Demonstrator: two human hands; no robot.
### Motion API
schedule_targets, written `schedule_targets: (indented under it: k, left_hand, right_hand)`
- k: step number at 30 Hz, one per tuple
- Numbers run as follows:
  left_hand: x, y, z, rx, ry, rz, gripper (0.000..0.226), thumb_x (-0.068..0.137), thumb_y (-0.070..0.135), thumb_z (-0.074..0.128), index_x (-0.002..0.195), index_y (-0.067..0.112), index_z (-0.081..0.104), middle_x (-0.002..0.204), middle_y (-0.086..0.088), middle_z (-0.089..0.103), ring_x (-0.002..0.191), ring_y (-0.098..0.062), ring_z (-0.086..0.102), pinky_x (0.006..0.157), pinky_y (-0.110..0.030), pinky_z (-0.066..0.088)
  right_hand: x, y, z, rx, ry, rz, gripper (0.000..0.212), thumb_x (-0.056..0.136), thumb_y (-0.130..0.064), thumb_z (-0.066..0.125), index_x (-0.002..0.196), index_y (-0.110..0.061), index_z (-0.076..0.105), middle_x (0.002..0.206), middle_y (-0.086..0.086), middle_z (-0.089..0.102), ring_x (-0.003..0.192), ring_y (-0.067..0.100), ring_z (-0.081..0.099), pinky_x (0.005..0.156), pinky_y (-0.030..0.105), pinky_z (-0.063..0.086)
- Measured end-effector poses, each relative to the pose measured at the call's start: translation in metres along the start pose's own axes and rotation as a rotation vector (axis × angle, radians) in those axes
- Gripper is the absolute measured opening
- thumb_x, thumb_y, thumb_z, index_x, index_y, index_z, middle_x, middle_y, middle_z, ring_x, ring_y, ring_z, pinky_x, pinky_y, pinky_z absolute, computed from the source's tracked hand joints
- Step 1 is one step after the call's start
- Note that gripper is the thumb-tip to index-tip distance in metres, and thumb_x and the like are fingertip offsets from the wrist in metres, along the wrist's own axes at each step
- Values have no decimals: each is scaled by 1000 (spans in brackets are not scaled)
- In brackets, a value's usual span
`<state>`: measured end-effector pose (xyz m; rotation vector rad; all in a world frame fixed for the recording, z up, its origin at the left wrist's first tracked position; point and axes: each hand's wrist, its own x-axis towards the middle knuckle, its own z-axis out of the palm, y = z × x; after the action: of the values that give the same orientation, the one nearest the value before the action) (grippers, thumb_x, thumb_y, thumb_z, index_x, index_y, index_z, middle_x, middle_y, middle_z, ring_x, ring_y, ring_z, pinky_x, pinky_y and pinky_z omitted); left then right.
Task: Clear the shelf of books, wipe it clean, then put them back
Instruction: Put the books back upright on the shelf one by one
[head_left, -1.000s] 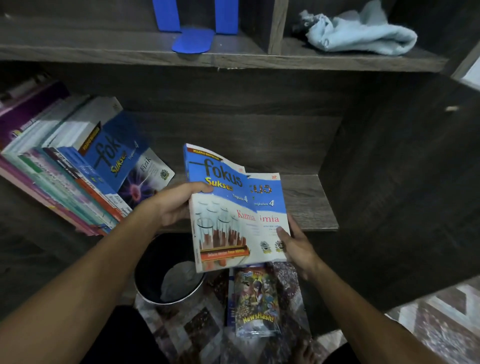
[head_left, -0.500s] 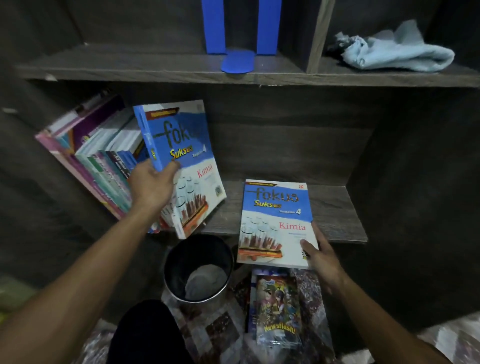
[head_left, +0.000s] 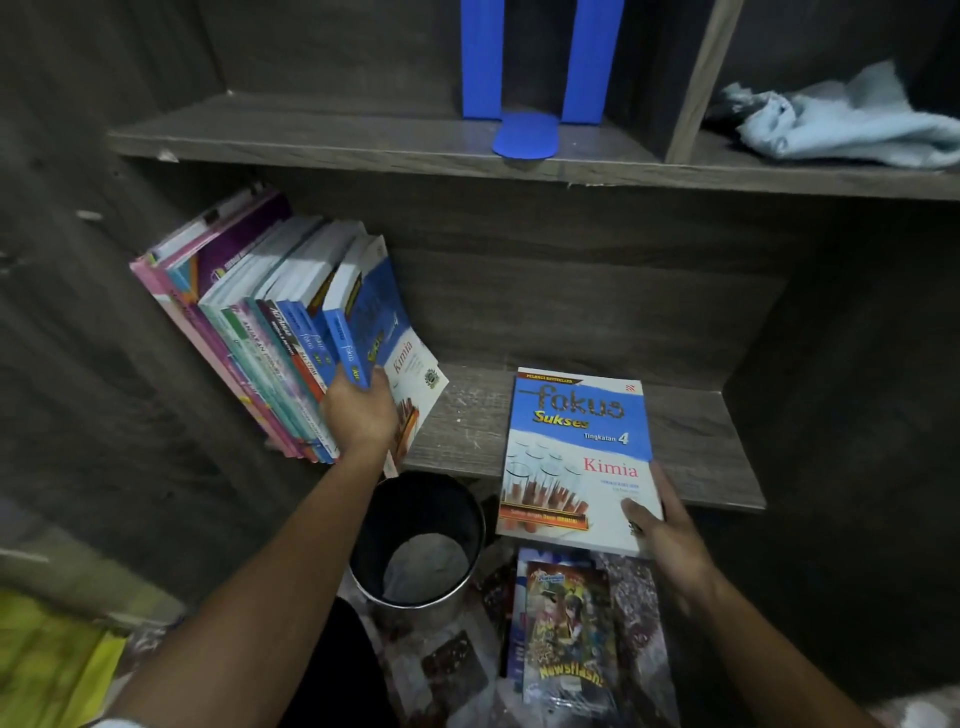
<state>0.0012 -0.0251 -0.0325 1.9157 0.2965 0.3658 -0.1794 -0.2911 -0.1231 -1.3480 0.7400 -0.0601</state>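
My left hand (head_left: 358, 415) grips the last blue book (head_left: 387, 317) in the leaning row (head_left: 260, 332) on the left of the shelf (head_left: 701, 431). My right hand (head_left: 670, 530) pinches a near corner of the other Kimia book (head_left: 576, 457), which lies on the shelf and sticks out past the edge. If my left hand lets go, I think the tilted row could slide down, maybe into the bin (head_left: 415, 540) below, and if my pinch slips, that book could fall.

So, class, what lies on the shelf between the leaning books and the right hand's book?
Nothing: in the head view, only bare scuffed shelf separates them.
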Motion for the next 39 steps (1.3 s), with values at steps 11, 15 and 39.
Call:
schedule_targets:
  k: [11,15,39]
  left_hand:
    - [41,16,-34,471,-236,85,53,95,43,55,66,0,58,63,-12,59,51,-23,53,49,-28,47]
    - [32,-2,-17,328,-132,41,54,95,45,55,62,3,53,67,-14,59,53,-25,54,51,-29,47]
    - [12,-70,24,499,-322,-238,37,97,34,54,101,-1,60,95,-14,62,84,-27,58,69,-35,48]
  right_hand:
    - [4,5,-2,29,-16,16,69,96,-6,58,145,-48,35,122,9,68,99,33,72,87,62,54]
    - [5,6,-3,30,-13,31,70,95,-6,59,147,-47,35,122,10,68,100,33,72,88,63,54]
    - [12,14,-5,78,-43,-12,61,94,-6,61,136,-47,46,120,6,71,103,32,71,90,64,52]
